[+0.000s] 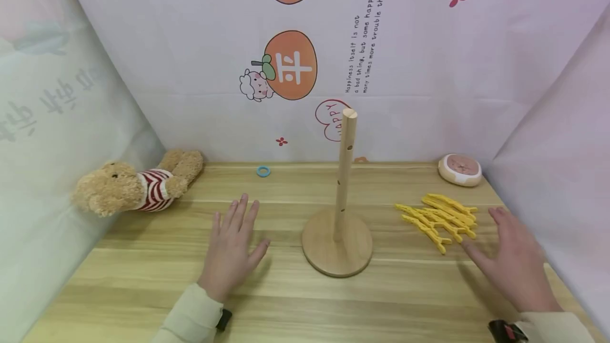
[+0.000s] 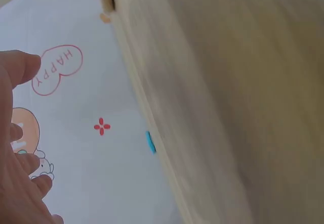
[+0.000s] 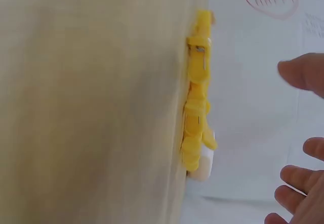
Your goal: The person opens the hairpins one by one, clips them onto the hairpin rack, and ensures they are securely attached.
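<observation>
Thumb and fingers of the bare right hand [image 1: 517, 258] are standing apart, gripping nothing, just beside the yellow plastic branch-shaped pieces [image 1: 452, 211] piled on the light wood-grain table [image 1: 286, 306] — contact unclear. Bare left hand [image 1: 231, 247] is holding nothing, fingers spread, left of the pale wooden stand [image 1: 342, 195] with round base and upright pole. Risk: forked ends are overlapping, so lifting one piece could drag others; a sideways knock could tip the pole. Pieces are proving hard to count — right wrist view is showing them edge-on, left wrist view is cutting the stand to a sliver.
</observation>
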Demonstrator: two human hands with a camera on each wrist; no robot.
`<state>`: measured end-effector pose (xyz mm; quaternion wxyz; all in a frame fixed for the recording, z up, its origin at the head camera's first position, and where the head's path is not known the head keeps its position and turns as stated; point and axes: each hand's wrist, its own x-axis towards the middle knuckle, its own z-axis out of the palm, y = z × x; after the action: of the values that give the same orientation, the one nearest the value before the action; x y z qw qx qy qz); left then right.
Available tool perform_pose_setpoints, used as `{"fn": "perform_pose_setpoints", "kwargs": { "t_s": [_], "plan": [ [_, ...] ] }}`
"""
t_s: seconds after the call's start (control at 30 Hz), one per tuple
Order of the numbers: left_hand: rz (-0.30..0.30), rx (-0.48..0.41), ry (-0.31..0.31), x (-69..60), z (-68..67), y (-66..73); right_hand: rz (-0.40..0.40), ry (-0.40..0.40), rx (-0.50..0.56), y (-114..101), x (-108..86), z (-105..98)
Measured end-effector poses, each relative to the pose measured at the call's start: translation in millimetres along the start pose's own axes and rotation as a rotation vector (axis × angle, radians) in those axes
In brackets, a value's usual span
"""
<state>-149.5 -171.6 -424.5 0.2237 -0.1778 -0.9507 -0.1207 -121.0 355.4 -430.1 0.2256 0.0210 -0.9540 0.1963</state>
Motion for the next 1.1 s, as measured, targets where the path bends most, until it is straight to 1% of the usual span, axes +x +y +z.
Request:
{"fn": "perform_pose_setpoints", "kwargs": {
  "t_s": [0.07, 0.17, 0.23, 0.3, 0.37, 0.43, 0.53, 0.63, 0.73, 0.83, 0.97, 1.03, 1.1],
  "plan": [
    [-0.008, -0.020, -0.008, 0.9, 0.9, 4.1, 0.061, -0.010, 0.015, 3.1, 1.8, 2.8],
    [-0.017, -0.044, -0.017, 1.7, 3.3, 9.5, 0.124, -0.038, 0.052, 9.8, 4.2, 7.6],
    [-0.026, -0.068, -0.013, 2.4, 5.8, 13.1, 0.155, -0.065, 0.102, 15.3, 5.7, 10.4],
    [-0.036, -0.103, -0.002, 3.9, 9.6, 17.1, 0.188, -0.099, 0.172, 21.7, 6.6, 13.1],
    [-0.044, -0.159, 0.009, 6.3, 14.9, 21.5, 0.238, -0.142, 0.240, 28.4, 6.7, 15.0],
    [-0.054, -0.224, 0.005, 9.2, 21.1, 26.3, 0.305, -0.177, 0.297, 35.1, 6.3, 16.4],
    [-0.069, -0.306, -0.002, 13.0, 28.9, 32.0, 0.393, -0.200, 0.326, 42.5, 6.8, 19.0],
    [-0.088, -0.358, -0.015, 15.4, 33.6, 35.5, 0.431, -0.181, 0.309, 45.5, 10.7, 24.0],
    [-0.097, -0.398, -0.039, 16.8, 36.3, 37.4, 0.432, -0.140, 0.287, 46.0, 17.2, 30.4],
    [-0.088, -0.423, -0.064, 18.3, 38.3, 39.5, 0.430, -0.106, 0.263, 44.8, 23.4, 36.2],
    [-0.065, -0.428, -0.089, 19.9, 42.8, 42.6, 0.448, -0.101, 0.240, 42.7, 28.2, 40.8],
    [-0.057, -0.434, -0.123, 21.0, 44.7, 45.2, 0.466, -0.106, 0.223, 42.2, 29.2, 41.6],
    [-0.055, -0.445, -0.169, 22.4, 46.2, 48.7, 0.480, -0.109, 0.211, 42.6, 29.0, 41.7]
  ]
}}
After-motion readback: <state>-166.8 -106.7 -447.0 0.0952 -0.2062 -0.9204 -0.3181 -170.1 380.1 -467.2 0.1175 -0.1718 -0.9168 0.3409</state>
